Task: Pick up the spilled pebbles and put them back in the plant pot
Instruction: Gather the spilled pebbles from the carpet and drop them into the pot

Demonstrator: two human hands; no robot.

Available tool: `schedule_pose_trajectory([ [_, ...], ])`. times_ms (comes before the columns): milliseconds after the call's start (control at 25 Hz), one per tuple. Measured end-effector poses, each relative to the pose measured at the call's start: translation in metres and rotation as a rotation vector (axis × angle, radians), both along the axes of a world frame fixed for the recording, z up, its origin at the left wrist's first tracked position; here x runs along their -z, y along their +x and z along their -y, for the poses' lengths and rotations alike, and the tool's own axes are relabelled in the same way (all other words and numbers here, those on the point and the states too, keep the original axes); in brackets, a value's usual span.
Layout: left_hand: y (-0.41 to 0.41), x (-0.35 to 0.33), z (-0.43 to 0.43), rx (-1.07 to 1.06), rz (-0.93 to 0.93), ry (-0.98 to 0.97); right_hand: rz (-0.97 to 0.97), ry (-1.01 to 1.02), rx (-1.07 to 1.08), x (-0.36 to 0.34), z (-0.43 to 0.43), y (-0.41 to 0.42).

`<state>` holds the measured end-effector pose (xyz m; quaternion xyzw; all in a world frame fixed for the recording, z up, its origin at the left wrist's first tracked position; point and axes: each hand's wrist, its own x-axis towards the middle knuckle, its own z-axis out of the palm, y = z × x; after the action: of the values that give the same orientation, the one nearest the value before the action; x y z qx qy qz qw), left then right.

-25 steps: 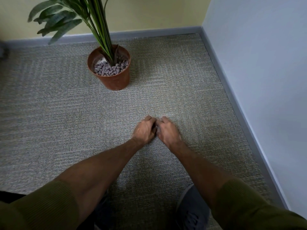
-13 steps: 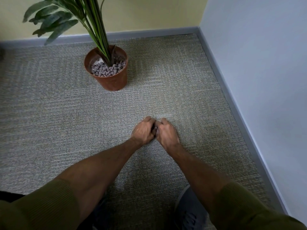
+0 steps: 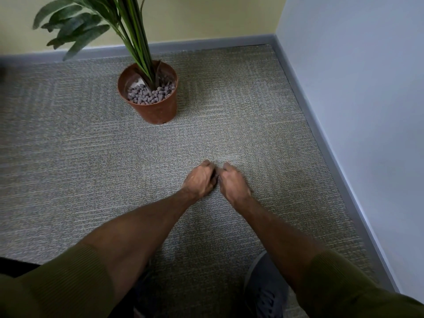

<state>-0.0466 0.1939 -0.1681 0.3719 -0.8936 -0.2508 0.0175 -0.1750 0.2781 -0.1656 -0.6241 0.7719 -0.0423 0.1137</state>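
Grey-green carpet [image 3: 91, 157] fills my feed as the person's left hand [image 3: 200, 180] and right hand [image 3: 234, 183] rest on it side by side, almost touching, fingers curled under. I cannot tell whether either grips anything, though a dark patch shows between them. Grey pebbles [image 3: 149, 96] lie heaped in the terracotta plant pot [image 3: 158, 112], which stands upright, well apart from the hands, near the baseboard [image 3: 206, 42].

There were two hands (a left hand [image 3: 200, 180] and a right hand [image 3: 232, 183]), one pot [image 3: 158, 111], one plant [image 3: 135, 42], one shoe [image 3: 266, 288], and pebbles [image 3: 149, 95] too many to count.
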Motion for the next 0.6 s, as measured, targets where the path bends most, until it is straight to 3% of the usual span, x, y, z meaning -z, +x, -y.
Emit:
schedule_pose_trajectory([
  [160, 0.001, -0.002, 0.001, -0.01, 0.002, 0.01, 0.044, 0.061, -0.029, -0.026, 0.021, -0.009],
  [280, 0.001, -0.005, -0.001, 0.036, -0.014, 0.009, 0.164, 0.108, 0.064, -0.03, 0.015, -0.035],
  [600, -0.024, -0.024, -0.009, 0.109, -0.136, 0.061, 0.642, -0.008, 0.58, -0.026, -0.033, -0.098],
])
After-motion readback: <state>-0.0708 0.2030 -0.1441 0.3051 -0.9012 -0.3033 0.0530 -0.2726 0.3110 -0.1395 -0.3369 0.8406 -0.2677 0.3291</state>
